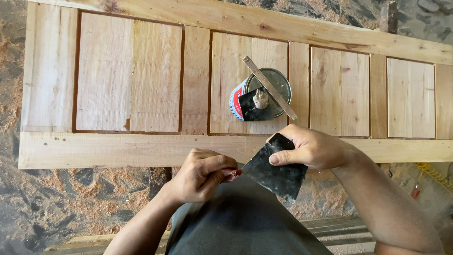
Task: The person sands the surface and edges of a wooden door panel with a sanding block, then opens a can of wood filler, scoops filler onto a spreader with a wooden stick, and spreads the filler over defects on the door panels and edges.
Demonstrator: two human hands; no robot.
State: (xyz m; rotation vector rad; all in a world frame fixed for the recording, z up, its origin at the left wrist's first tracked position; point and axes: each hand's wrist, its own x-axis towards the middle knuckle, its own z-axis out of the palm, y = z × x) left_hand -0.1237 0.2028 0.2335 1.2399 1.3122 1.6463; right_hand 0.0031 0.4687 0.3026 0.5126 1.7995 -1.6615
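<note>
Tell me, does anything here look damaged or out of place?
A flat stick lies askew across the open tin on the wooden door. The door panel's lower edge shows a small dark chip. Nothing is spilled.

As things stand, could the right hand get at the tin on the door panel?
Probably yes. The tin sits on the wooden door just beyond the right hand, with nothing between them; but that hand holds a dark flat blade, so it isn't free.

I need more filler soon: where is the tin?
In the head view the tin stands on the wooden door, right of centre, just beyond the right hand.
</note>
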